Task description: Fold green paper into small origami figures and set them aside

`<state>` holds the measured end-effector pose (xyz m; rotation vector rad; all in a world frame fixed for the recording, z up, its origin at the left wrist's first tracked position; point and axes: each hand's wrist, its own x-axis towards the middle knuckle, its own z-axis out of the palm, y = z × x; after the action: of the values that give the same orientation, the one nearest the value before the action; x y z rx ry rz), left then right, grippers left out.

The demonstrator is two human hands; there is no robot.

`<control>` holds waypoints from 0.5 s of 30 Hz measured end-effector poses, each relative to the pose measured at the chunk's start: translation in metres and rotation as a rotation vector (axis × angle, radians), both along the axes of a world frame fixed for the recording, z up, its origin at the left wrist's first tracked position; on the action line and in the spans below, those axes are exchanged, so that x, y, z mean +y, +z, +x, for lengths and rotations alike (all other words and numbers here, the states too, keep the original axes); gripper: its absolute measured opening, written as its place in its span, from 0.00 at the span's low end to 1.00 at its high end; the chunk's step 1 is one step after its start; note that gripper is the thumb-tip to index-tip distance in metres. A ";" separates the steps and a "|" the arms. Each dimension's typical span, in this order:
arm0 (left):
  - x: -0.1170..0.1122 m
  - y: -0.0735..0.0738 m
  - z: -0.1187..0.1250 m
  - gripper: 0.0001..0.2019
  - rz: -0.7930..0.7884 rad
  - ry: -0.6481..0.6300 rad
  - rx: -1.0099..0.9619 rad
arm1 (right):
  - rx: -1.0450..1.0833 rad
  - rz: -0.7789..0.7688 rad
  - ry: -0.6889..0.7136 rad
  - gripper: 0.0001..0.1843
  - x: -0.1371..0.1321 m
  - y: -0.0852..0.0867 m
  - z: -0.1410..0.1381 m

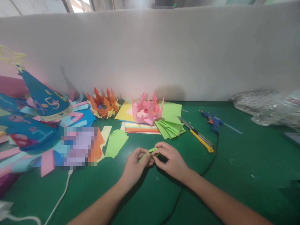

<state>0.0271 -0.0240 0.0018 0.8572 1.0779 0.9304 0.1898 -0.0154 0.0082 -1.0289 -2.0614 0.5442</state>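
Note:
Between my hands is a small folded piece of green paper [148, 153], held just above the green table. My left hand [138, 160] pinches its left part with thumb and fingers. At its right end, my right hand [169, 158] closes thumb and fingertips on the same paper. Part of the fold is hidden behind the fingers. Beyond my right hand lies a fanned stack of folded green paper pieces [170, 128]. Flat green paper pieces [116, 143] lie to the left of my hands. A pink paper crown [147, 109] stands behind them on coloured sheets.
An orange paper crown [104, 104] stands at the back left, near blue party hats [44, 93] and scattered strips. To the right lie a yellow utility knife [199, 137] and a blue glue gun [212, 121] with its cord. A plastic bottle [276, 109] lies far right.

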 end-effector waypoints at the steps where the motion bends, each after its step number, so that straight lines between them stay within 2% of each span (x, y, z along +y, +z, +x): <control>1: 0.000 -0.001 0.000 0.19 0.002 -0.004 -0.002 | -0.001 -0.007 0.002 0.07 0.001 0.000 0.001; 5: 0.000 -0.003 -0.001 0.18 0.051 -0.026 0.026 | -0.021 -0.013 -0.006 0.06 0.004 -0.002 0.003; 10: -0.002 -0.004 -0.005 0.14 0.186 -0.050 0.203 | -0.055 0.044 -0.005 0.05 0.002 -0.003 0.003; 15: -0.001 0.000 -0.003 0.14 0.124 -0.035 0.134 | -0.095 0.099 -0.011 0.06 -0.001 0.000 0.001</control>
<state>0.0237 -0.0249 0.0020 1.0496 1.1246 0.9281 0.1905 -0.0165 0.0078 -1.0250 -2.1419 0.3901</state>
